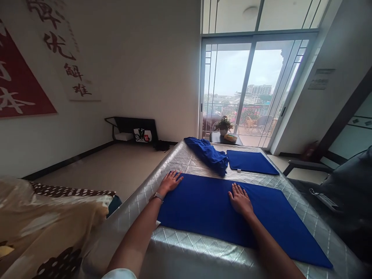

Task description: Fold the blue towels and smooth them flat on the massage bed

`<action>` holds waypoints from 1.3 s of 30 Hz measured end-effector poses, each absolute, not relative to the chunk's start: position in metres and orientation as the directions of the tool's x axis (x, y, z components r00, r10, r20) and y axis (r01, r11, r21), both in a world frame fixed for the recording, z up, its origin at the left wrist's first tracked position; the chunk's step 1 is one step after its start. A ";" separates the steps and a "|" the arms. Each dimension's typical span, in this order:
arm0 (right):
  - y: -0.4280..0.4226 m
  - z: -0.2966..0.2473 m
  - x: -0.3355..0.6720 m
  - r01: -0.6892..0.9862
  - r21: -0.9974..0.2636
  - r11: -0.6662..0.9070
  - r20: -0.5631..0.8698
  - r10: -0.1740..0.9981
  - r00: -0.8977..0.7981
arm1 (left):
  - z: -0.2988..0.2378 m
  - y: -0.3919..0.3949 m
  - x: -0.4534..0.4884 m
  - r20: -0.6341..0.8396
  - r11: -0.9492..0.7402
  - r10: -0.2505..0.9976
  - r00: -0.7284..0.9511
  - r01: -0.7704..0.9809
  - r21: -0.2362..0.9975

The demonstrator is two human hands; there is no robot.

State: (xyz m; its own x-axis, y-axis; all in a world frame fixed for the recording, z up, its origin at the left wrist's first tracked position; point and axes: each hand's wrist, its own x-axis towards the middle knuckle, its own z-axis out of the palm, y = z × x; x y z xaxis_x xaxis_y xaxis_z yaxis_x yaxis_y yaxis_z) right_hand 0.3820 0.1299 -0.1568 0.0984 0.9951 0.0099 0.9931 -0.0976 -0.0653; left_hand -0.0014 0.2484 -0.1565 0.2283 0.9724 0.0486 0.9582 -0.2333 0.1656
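Observation:
A large blue cloth (209, 209) lies spread flat on a silver quilted mattress (180, 248). My left hand (170, 181) rests flat on the cloth's far left corner, fingers spread, a watch on the wrist. My right hand (240, 198) lies flat on the cloth near its far edge, fingers stretched out. Neither hand holds anything. Beyond them sit a crumpled blue cloth (207, 154) and a smaller folded blue cloth (250, 162).
A patterned beige bedding heap (46, 224) lies at the left. A small table with a potted plant (223, 124) stands before the glass balcony doors (250, 89). A dark chair (340, 186) is at the right. A low black stand (133, 130) sits against the far wall.

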 end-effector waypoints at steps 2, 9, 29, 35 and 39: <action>0.130 -0.157 0.382 0.994 -0.053 -0.094 0.006 0.995 0.095 | -0.159 0.249 -0.011 0.060 -0.217 0.976 0.210 0.963 0.157; 0.134 -0.141 0.377 0.996 -0.009 -0.089 -0.061 0.994 0.088 | -0.161 0.248 -0.004 0.093 -0.206 0.977 0.192 0.962 0.177; 0.127 -0.147 0.534 0.962 -0.037 -0.270 -0.050 0.962 0.269 | -0.157 0.246 -0.007 0.046 -0.183 0.983 0.179 0.975 0.129; 0.119 -0.167 0.599 0.916 -0.071 -0.394 0.029 0.917 0.397 | -0.162 0.248 -0.009 0.052 -0.181 0.983 0.176 0.976 0.121; 0.121 -0.168 0.596 0.917 -0.093 -0.387 0.035 0.920 0.391 | -0.158 0.247 -0.008 0.046 -0.170 0.985 0.165 0.977 0.130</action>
State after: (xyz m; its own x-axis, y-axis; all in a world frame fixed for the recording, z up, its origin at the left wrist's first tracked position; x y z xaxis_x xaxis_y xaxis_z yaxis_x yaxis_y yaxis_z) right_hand 0.5957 0.1212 -0.1684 0.3914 0.9196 0.0349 0.9174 -0.3869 -0.0931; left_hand -0.0083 0.2466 -0.1583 0.1652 0.9852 0.0464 0.9769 -0.1699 0.1300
